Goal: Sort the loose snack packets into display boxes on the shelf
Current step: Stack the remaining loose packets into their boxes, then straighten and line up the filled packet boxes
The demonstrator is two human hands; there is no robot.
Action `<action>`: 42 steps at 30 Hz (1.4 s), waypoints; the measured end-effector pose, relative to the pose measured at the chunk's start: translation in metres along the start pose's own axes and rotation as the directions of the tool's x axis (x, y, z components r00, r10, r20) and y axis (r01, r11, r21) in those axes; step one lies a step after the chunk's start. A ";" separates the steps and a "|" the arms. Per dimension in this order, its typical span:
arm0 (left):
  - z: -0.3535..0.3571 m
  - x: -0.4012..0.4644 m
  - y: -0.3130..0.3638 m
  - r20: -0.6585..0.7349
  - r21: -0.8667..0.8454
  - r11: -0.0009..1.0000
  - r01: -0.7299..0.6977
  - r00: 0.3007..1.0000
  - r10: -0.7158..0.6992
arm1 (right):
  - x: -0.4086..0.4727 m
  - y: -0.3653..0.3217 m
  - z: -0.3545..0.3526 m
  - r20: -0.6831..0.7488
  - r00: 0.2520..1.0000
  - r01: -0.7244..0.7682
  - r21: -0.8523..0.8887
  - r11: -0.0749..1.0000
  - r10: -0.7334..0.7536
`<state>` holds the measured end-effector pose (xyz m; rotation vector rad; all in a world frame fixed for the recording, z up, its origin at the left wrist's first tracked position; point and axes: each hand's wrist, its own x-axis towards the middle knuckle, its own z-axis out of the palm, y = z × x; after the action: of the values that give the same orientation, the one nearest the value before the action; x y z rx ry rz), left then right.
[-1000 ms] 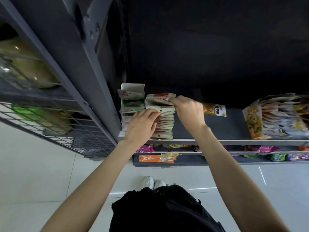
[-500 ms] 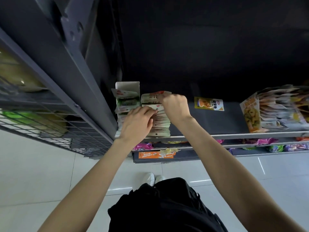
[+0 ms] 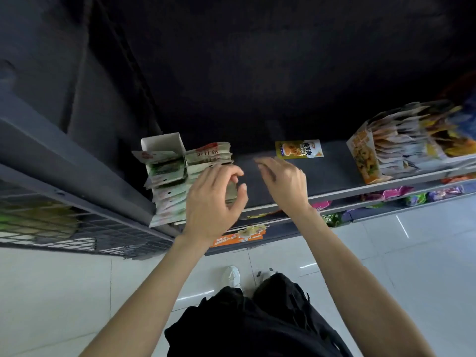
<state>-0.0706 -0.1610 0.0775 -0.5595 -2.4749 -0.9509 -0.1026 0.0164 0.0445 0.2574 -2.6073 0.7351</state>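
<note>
Both hands have let go of the packets point(image 3: 206, 161) they were pressing a moment ago. The left hand point(image 3: 213, 199) hovers over the row with loosely curled fingers, grip empty; the right hand point(image 3: 283, 181) has drawn off to the right, fingers relaxed, holding nothing. That stack looks settled beside the box point(image 3: 164, 148) at the shelf's point(image 3: 334, 176) left end. One loose packet point(image 3: 298, 149) lies at the back edge, just beyond the right hand. Bare shelf runs from there to the right box point(image 3: 365, 155), leaving room to reach.
</note>
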 end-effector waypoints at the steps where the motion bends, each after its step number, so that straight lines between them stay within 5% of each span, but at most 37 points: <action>1: 0.008 0.003 0.011 0.020 -0.054 0.998 -0.013 1.000 0.014 | -0.008 0.019 -0.004 -0.006 0.998 -0.060 -0.006 0.998 0.060; 6: 0.074 0.025 0.046 0.336 -0.278 0.898 0.341 0.910 -0.242 | -0.021 0.116 0.000 0.123 0.928 -0.338 -0.116 0.934 0.351; 11: 0.156 0.045 0.011 0.449 -0.030 0.819 0.573 0.740 -0.501 | 0.012 0.183 0.040 0.478 0.786 -0.316 -0.236 0.919 0.393; 14: 0.192 0.050 -0.016 0.448 0.132 0.816 0.562 0.701 -0.555 | 0.014 0.198 0.064 0.589 0.711 -0.266 -0.281 0.922 0.384; 18: 0.225 0.066 -0.036 0.451 0.252 0.853 0.458 0.724 -0.522 | -0.011 0.193 0.067 0.546 0.824 -0.099 -0.128 0.987 0.153; 20: 0.236 0.073 -0.041 0.528 0.339 0.859 0.383 0.678 -0.511 | -0.019 0.192 0.067 0.461 0.883 -0.076 -0.040 0.996 0.086; 23: 0.247 0.079 -0.042 0.641 0.449 0.851 0.272 0.565 -0.519 | -0.021 0.195 0.065 0.405 0.908 -0.122 0.012 0.992 0.107; 26: 0.252 0.084 -0.038 0.690 0.436 0.855 0.281 0.505 -0.518 | -0.015 0.191 0.056 0.387 0.887 -0.319 0.114 0.941 0.254; 29: 0.246 0.089 -0.025 0.711 0.415 0.887 0.200 0.537 -0.454 | -0.015 0.191 0.043 0.204 0.900 -0.422 0.181 0.888 0.386; 33: 0.225 0.084 0.002 0.712 0.263 0.964 -0.025 0.680 -0.177 | -0.031 0.198 0.008 0.054 0.876 -0.480 0.188 0.857 0.479; 38: 0.200 0.075 0.058 0.634 0.026 0.991 -0.129 0.769 0.084 | -0.045 0.206 -0.079 0.214 0.857 -0.516 0.373 0.771 0.469; 42: 0.202 0.078 0.118 0.626 -0.085 0.995 -0.051 0.774 0.093 | -0.075 0.220 -0.157 0.276 0.860 -0.510 0.436 0.742 0.429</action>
<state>-0.1241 0.0773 0.0444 -1.1515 -2.9765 -0.9178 -0.0444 0.2903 0.0329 -0.2345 -2.6007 1.6373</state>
